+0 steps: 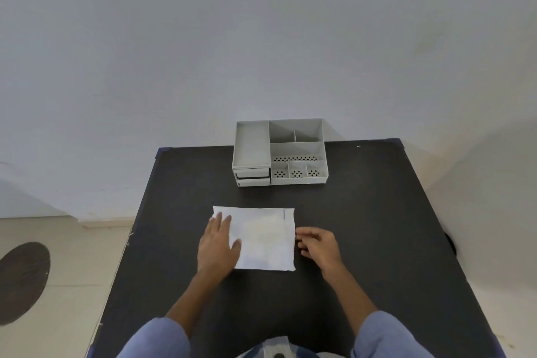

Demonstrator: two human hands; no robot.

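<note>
The white rectangular cloth [263, 238] is laid flat near the middle of the black rectangular table [363, 212], just ahead of the person. At 12 o'clock from it, apart and at the far table edge, a grey plastic desk organiser [297, 181] with open compartments and two small drawers is stood. The cloth's 9 o'clock side is pressed down by the left hand [218, 244], whose fingers are laid straight and grasp nothing. At 3 o'clock the right hand [319, 244] is held with fingers curled at the cloth's edge; whether that edge is pinched cannot be told. A fold or a smoothing appears to be in hand. It is judged best done if the 9 o'clock side is pinned firmly, the 3 o'clock edge is lifted evenly, and corners are matched before any crease is pressed.
</note>
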